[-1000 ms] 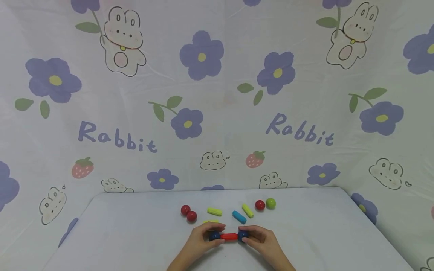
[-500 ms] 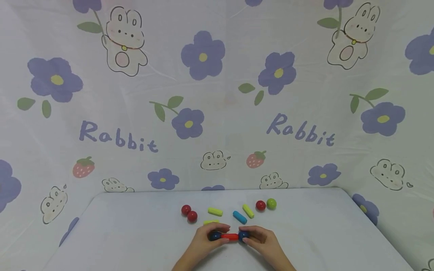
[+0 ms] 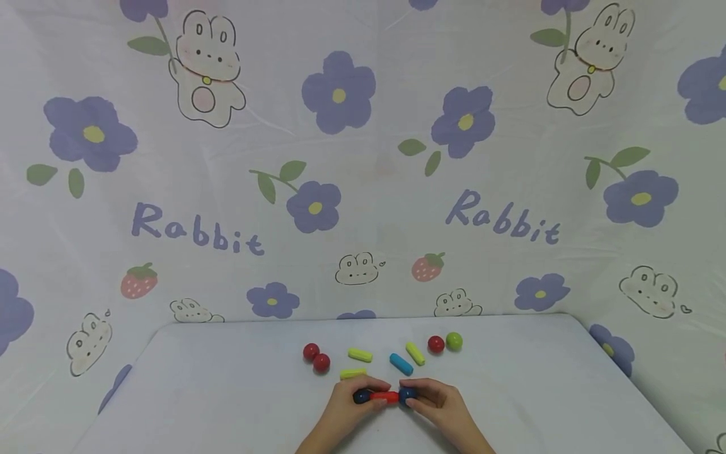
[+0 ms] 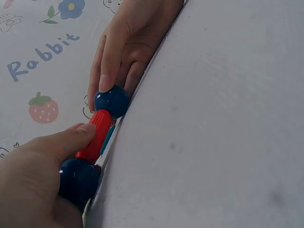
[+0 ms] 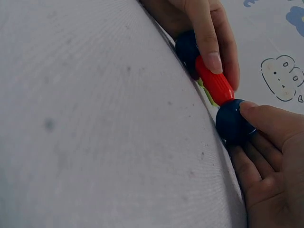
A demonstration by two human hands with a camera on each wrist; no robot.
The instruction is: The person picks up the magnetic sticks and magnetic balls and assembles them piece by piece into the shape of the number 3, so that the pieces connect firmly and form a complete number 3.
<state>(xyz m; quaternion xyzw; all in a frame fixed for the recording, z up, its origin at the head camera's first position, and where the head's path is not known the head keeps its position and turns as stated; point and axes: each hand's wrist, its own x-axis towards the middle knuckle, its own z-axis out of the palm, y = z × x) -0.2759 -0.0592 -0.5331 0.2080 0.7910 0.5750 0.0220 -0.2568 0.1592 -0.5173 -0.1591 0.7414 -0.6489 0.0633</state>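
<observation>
A red rod joins two dark blue balls in a line, low over the front of the white table. My left hand pinches the rod between thumb and fingers; its thumb lies along the red side in the left wrist view. The left blue ball sits within that hand's curve, partly covered by it. At the other end, my right hand holds the right blue ball, thumb on one side and fingertips on the other. Both ends of the rod meet the balls.
Behind the hands, on the table, lie two red balls, several yellow-green rods, a light blue rod, another red ball and a green ball. A patterned curtain hangs behind the table.
My left hand has slid right, from around the left blue ball onto the red rod. More of the nearest yellow-green rod shows behind it. The right hand has kept its hold.
</observation>
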